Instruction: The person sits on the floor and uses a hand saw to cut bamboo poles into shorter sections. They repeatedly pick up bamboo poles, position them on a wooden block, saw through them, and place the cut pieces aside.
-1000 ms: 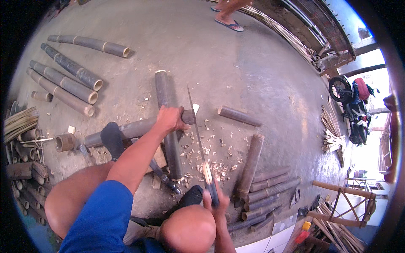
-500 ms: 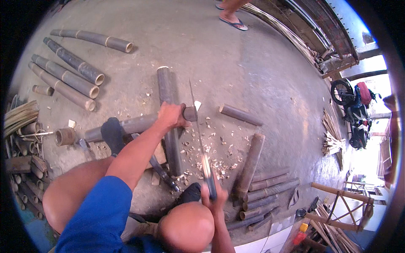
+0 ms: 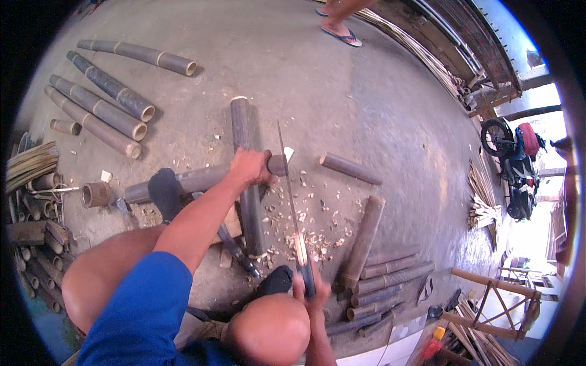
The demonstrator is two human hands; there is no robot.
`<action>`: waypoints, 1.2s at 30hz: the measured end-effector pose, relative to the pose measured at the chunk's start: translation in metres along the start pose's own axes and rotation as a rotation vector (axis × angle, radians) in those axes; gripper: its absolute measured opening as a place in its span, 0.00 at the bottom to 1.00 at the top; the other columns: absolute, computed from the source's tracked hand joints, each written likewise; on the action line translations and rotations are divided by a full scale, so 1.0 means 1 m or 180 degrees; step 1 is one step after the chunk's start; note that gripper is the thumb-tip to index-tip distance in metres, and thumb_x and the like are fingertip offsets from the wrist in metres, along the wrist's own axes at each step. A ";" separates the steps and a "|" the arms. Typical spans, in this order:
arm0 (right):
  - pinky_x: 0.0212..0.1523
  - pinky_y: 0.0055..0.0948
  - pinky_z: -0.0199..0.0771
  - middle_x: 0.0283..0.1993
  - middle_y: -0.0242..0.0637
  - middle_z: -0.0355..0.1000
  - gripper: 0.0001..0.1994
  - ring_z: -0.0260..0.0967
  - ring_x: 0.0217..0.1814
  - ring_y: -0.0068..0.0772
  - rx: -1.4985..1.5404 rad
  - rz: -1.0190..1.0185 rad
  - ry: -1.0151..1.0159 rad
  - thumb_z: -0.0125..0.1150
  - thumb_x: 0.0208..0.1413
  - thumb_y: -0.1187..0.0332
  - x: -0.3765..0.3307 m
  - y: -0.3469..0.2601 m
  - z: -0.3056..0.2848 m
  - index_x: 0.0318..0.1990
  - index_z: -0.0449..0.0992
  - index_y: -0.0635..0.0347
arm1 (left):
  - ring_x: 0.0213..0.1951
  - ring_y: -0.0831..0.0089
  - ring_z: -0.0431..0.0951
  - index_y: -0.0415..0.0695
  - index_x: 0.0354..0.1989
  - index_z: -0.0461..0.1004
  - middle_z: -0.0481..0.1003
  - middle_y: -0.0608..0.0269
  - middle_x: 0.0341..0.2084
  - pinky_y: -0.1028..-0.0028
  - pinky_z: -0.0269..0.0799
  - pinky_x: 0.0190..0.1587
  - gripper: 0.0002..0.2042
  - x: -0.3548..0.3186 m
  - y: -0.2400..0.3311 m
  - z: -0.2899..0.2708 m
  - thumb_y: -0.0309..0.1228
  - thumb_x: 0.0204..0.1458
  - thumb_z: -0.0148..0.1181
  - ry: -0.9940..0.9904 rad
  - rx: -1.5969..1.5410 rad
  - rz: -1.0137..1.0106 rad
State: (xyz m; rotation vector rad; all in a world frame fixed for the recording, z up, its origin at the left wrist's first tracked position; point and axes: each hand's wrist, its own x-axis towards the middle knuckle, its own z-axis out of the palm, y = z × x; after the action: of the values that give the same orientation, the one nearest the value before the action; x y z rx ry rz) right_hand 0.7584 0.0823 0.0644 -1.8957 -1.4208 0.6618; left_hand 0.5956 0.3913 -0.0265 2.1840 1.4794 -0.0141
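Note:
My left hand (image 3: 251,166) grips a brown bamboo pole (image 3: 204,179) close to its right end, pressing it down over a second bamboo length (image 3: 242,125) that lies crosswise beneath. A foot in a dark sock (image 3: 163,190) rests on the pole farther left. My right hand (image 3: 312,288), slightly blurred, is closed around the handle of a handsaw (image 3: 289,186). The long thin blade points away from me and lies against the pole just right of my left hand. How deep the blade sits in the bamboo cannot be made out.
Pale chips (image 3: 317,238) litter the floor around the saw. Cut bamboo lengths (image 3: 101,116) lie at far left, more (image 3: 390,277) at right. A dark-handled tool (image 3: 244,262) lies by my foot. Another person's sandalled foot (image 3: 340,33) stands at the far edge; motorbikes (image 3: 519,168) stand right.
The saw and my right hand have shifted slightly toward me. My left hand keeps its hold on the pole, and the view has drifted a little.

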 end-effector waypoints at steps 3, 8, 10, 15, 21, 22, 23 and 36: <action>0.31 0.39 0.77 0.32 0.51 0.77 0.26 0.80 0.30 0.44 0.0227 -0.0287 0.0219 0.62 0.58 0.60 0.092 -0.008 0.053 0.62 0.72 0.62 | 0.40 0.52 0.83 0.47 0.43 0.79 0.82 0.50 0.33 0.55 0.68 0.49 0.31 -0.002 0.000 -0.001 0.57 0.34 0.74 0.0175 -0.0124 0.0041; 0.31 0.38 0.78 0.32 0.50 0.78 0.27 0.80 0.29 0.43 0.0108 -0.0071 0.0089 0.63 0.58 0.59 0.056 -0.016 0.024 0.62 0.72 0.64 | 0.42 0.51 0.83 0.47 0.44 0.79 0.82 0.49 0.34 0.54 0.67 0.50 0.31 0.001 -0.003 -0.004 0.56 0.34 0.74 0.0044 -0.0173 0.0021; 0.33 0.36 0.79 0.35 0.52 0.80 0.28 0.81 0.30 0.43 0.0163 -0.0071 0.0092 0.63 0.57 0.59 -0.002 -0.014 -0.008 0.63 0.72 0.65 | 0.43 0.52 0.82 0.46 0.44 0.79 0.82 0.49 0.35 0.53 0.68 0.49 0.32 0.002 -0.002 -0.005 0.56 0.35 0.74 0.0043 -0.0209 -0.0011; 0.32 0.36 0.79 0.36 0.54 0.79 0.29 0.81 0.31 0.43 -0.0034 0.0001 -0.0033 0.64 0.57 0.58 -0.017 -0.002 -0.016 0.63 0.71 0.68 | 0.43 0.52 0.82 0.46 0.46 0.78 0.82 0.50 0.36 0.55 0.69 0.49 0.32 0.002 0.003 -0.012 0.56 0.36 0.73 0.0022 0.0010 -0.0116; 0.33 0.36 0.79 0.34 0.53 0.79 0.27 0.81 0.30 0.41 0.0355 -0.0168 -0.0043 0.64 0.58 0.61 0.064 -0.016 0.017 0.62 0.72 0.66 | 0.44 0.53 0.82 0.47 0.48 0.78 0.82 0.51 0.37 0.55 0.69 0.50 0.34 -0.002 0.005 -0.018 0.57 0.36 0.73 0.0008 -0.0026 -0.0078; 0.34 0.36 0.79 0.34 0.54 0.79 0.27 0.81 0.31 0.41 0.0323 -0.0066 0.0012 0.64 0.57 0.62 0.056 -0.019 0.013 0.63 0.71 0.66 | 0.44 0.52 0.82 0.47 0.49 0.78 0.82 0.51 0.37 0.55 0.69 0.51 0.34 -0.004 0.005 -0.015 0.58 0.36 0.73 -0.0006 -0.0087 -0.0077; 0.35 0.36 0.80 0.34 0.54 0.79 0.28 0.82 0.32 0.42 0.0233 -0.0081 -0.0038 0.64 0.57 0.62 0.043 -0.021 0.004 0.63 0.71 0.66 | 0.44 0.52 0.82 0.47 0.49 0.78 0.82 0.51 0.37 0.55 0.69 0.51 0.34 -0.003 0.004 -0.014 0.58 0.36 0.73 -0.0014 -0.0106 -0.0037; 0.32 0.39 0.77 0.31 0.50 0.76 0.26 0.79 0.28 0.44 0.0136 0.0095 -0.0077 0.61 0.61 0.60 0.117 -0.026 0.045 0.63 0.70 0.63 | 0.45 0.53 0.82 0.48 0.51 0.78 0.83 0.53 0.38 0.50 0.65 0.54 0.38 -0.005 0.000 -0.005 0.62 0.34 0.72 0.0055 -0.0124 -0.0007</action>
State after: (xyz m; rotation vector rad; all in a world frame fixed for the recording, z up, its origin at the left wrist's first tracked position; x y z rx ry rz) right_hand 0.7417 0.2086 0.0540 -1.8850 -1.3849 0.7261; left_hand 0.5926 0.3894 -0.0205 2.1568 1.4793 0.0328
